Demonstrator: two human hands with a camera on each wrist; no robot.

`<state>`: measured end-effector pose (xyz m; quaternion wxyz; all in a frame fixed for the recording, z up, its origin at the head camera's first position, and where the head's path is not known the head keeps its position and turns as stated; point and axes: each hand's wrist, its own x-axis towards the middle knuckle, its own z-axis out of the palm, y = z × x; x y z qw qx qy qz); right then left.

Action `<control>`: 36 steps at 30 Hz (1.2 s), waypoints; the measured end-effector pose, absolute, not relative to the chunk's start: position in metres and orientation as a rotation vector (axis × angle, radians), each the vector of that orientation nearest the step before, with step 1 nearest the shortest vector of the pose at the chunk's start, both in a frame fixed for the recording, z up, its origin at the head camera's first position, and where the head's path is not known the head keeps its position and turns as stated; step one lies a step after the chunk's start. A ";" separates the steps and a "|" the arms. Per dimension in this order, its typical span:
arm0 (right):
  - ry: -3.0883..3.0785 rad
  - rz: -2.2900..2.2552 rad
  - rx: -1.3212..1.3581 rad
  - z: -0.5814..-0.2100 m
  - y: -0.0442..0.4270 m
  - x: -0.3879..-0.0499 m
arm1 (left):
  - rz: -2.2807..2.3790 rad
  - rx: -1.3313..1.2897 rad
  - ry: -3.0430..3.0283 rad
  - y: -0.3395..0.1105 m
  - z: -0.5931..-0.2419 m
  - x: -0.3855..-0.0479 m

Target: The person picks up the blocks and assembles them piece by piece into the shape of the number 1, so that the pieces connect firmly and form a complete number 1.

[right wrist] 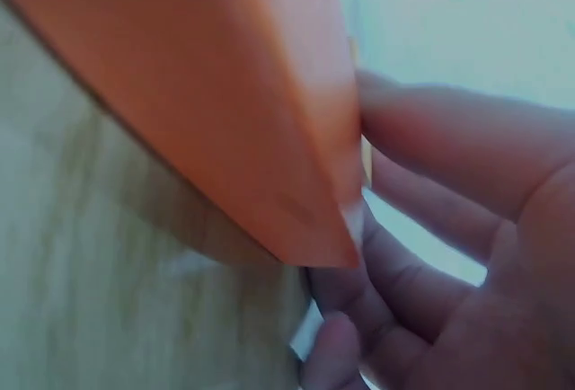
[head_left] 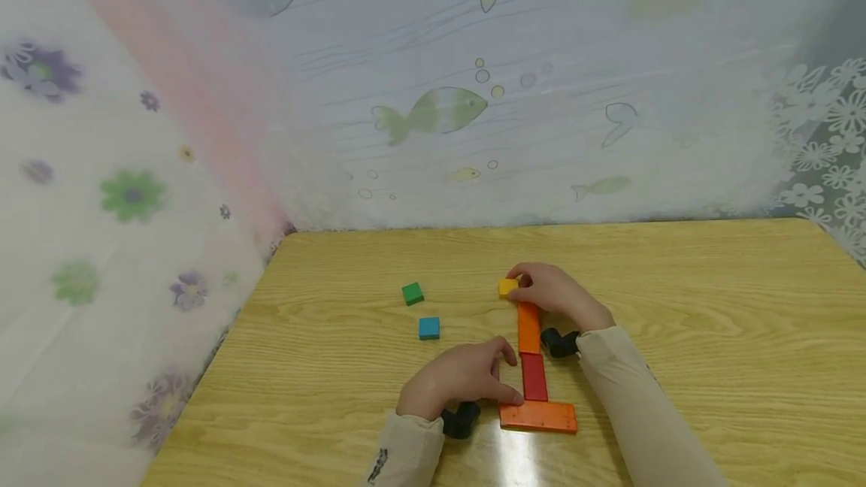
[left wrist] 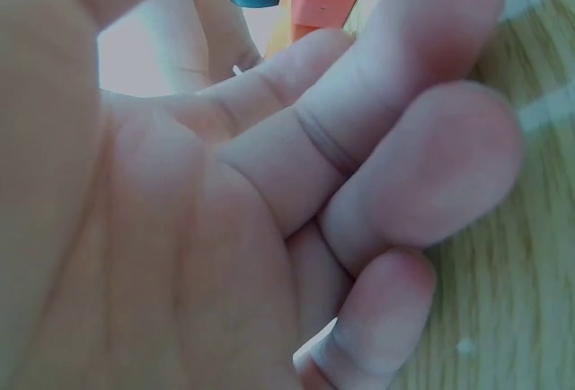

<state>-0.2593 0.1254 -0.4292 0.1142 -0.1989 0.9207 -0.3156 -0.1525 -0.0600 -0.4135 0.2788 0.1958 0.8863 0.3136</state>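
Observation:
A yellow block (head_left: 507, 288) lies at the far end of a line of blocks, pinched between the thumb and fingers of my right hand (head_left: 555, 293). Below it an upright orange block (head_left: 528, 329) extends toward me, large in the right wrist view. A red block (head_left: 534, 378) continues the line down to a crosswise orange block (head_left: 539, 417). My left hand (head_left: 467, 374) rests left of the red block, fingers loosely bent around no object. Its thumb tip touches or hovers at the crosswise block's upper edge; which one, I cannot tell.
To the left on the wooden table (head_left: 325, 397) lie a green block (head_left: 413, 293) and a blue block (head_left: 429, 328). Curtains with fish (head_left: 446, 111) and flowers (head_left: 131, 194) hang behind and left of the table. Black wrist devices (head_left: 461, 421) sit at both cuffs.

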 end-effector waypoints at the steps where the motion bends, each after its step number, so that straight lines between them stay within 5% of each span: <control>1: 2.705 -0.933 -0.566 -0.430 0.126 -0.260 | 0.841 0.523 2.381 -0.060 -0.413 -0.152; 36: 2.680 -1.044 -0.598 -0.430 0.147 -0.259 | 0.804 0.523 2.396 -0.058 -0.417 -0.154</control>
